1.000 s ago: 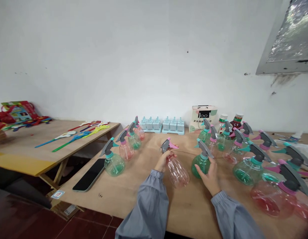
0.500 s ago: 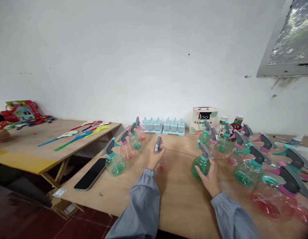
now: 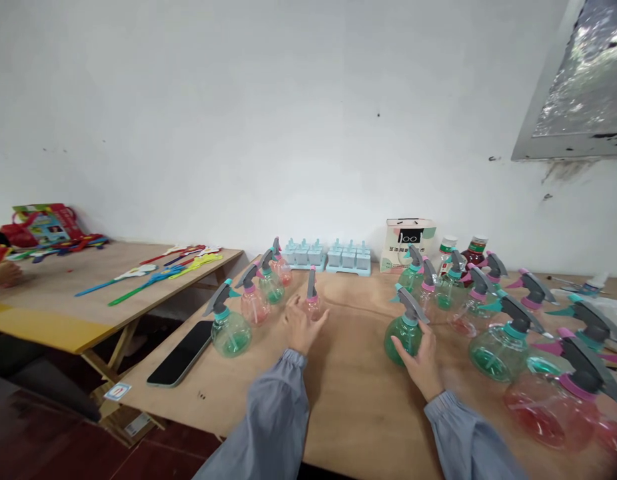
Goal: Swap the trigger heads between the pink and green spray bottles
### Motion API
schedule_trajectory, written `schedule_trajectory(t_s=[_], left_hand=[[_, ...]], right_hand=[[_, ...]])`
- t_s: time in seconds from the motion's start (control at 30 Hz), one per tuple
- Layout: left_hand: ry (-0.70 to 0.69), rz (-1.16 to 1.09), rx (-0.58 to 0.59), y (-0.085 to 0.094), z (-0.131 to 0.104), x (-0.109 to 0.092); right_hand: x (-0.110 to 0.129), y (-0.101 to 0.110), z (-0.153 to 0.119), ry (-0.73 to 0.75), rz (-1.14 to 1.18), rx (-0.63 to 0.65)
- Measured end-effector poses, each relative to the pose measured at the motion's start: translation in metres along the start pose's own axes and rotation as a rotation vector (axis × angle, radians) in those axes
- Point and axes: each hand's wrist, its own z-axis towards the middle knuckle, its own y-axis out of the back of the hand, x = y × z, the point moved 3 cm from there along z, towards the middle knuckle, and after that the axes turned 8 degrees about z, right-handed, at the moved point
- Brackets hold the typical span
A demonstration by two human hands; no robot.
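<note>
My left hand (image 3: 303,325) has its thumb and fingers spread, just in front of a pink spray bottle (image 3: 312,308) with a grey trigger head. That bottle stands upright on the wooden table, its lower part partly hidden by the hand. On the right, my right hand (image 3: 421,360) is closed round the side of a green spray bottle (image 3: 399,337) with a grey and teal head. To the left, several green and pink spray bottles stand in a slanting row, the nearest a green one (image 3: 231,333). More spray bottles, including a large pink one (image 3: 543,407), crowd the right side.
A black phone (image 3: 181,357) lies at the table's left edge. Along the wall stand pale blue popsicle molds (image 3: 348,259), a paper bag (image 3: 406,250) and capped bottles (image 3: 476,253). The left table holds colourful flower-shaped items (image 3: 148,283); another person's hand (image 3: 3,275) shows there.
My left hand has let go of the pink spray bottle and drawn slightly left and down, fingers opening. The bottle now stands a little farther back. My right hand keeps the green bottle in place.
</note>
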Motion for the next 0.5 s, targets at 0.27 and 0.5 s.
schedule_trajectory(t_s=[0.27, 0.5], left_hand=[[0.044, 0.216, 0.14, -0.03, 0.052, 0.009], [0.174, 0.211, 0.2, -0.064, 0.12, 0.011]], right_hand=[[0.003, -0.001, -0.001, -0.027, 0.031, -0.001], [0.003, -0.006, -0.007, -0.095, 0.071, 0.017]])
